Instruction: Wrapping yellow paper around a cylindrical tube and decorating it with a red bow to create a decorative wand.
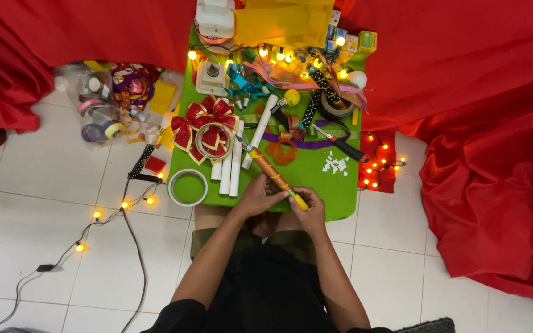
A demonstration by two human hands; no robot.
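Note:
Both my hands hold a long thin stick wrapped in orange and gold ribbon (271, 170), which slants from upper left to lower right over the near edge of the small green table (334, 197). My left hand (256, 196) grips its middle. My right hand (310, 208) closes on the yellow lower end. Just left of the stick lie three white paper rolls (229, 169). Beyond them rests a red and gold ribbon bow on a ring (206, 126).
A tape roll (187, 187) sits at the table's near left corner. Scissors (340, 143), white paper scraps (337, 164), ribbons and lit string lights (279, 54) crowd the far side. A clear bag of ribbon spools (109, 102) lies on the tiled floor at left. Red cloth (482, 154) surrounds.

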